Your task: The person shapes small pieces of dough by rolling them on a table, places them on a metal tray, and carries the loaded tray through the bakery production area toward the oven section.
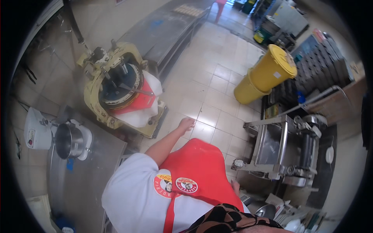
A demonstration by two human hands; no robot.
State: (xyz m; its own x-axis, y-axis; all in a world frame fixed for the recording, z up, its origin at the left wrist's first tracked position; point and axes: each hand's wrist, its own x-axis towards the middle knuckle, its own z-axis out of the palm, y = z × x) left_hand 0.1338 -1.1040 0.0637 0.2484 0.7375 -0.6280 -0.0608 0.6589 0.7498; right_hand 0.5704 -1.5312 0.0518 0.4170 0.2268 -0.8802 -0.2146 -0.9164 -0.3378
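Note:
My left hand (187,124) hangs in front of my red apron (198,159), over the tiled floor. Its fingers are loosely bent and a little apart, and nothing is in them. Low at the apron's right edge, part of my right hand (235,187) shows; the apron hides most of it, so its grip cannot be made out. Ahead and left of my left hand stands a worn cream-coloured machine (90,91) with a round, dark-blue head and a metal lever. A red and white cloth (144,99) hangs on its near right side. Neither visible hand touches it.
A white mixer (38,128) with a steel bowl (69,141) stands on the left metal bench. Rightward are a roller machine (272,145), a yellow lidded barrel (260,75) and stacked dark trays (320,70). Pale pieces (188,10) lie on the far metal table (165,33).

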